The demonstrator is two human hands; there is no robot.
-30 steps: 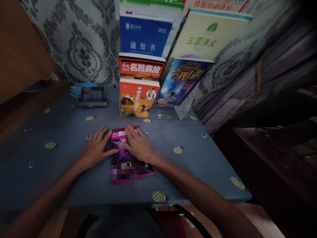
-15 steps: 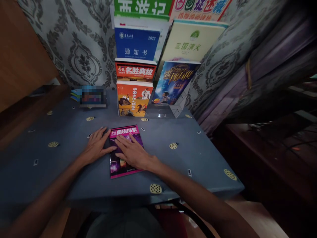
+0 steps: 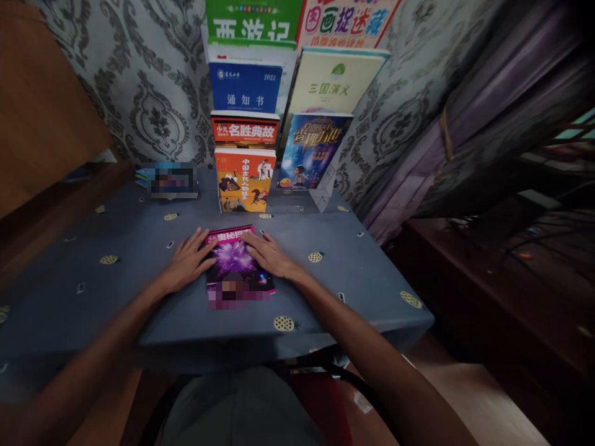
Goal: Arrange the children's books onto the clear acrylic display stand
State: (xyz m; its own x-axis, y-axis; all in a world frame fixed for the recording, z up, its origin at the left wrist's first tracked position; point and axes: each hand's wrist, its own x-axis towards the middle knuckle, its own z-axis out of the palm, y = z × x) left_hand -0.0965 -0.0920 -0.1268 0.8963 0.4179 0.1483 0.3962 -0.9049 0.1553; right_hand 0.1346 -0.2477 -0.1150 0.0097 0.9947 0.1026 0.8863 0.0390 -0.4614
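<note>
A purple and black book (image 3: 235, 257) with a pink title band lies closed and flat on the table in front of me. Along its left edge rests my left hand (image 3: 189, 260), fingers spread, with thumb and fingertips on the cover. My right hand (image 3: 269, 253) lies over the book's upper right edge, its fingers stretched out and touching the cover near the title. Neither hand grips anything. Part of the lower cover is pixelated.
Behind the book stands a clear rack (image 3: 320, 199) holding several books, among them an orange book (image 3: 244, 179) and a blue book (image 3: 311, 152). A small pixelated stack (image 3: 171, 179) sits at the back left. The table (image 3: 353, 266) has a blue patterned cloth.
My right hand has slid from the middle of the cover to its upper right edge, uncovering the purple burst picture. My left hand stays at the left edge. The view has shifted slightly.
</note>
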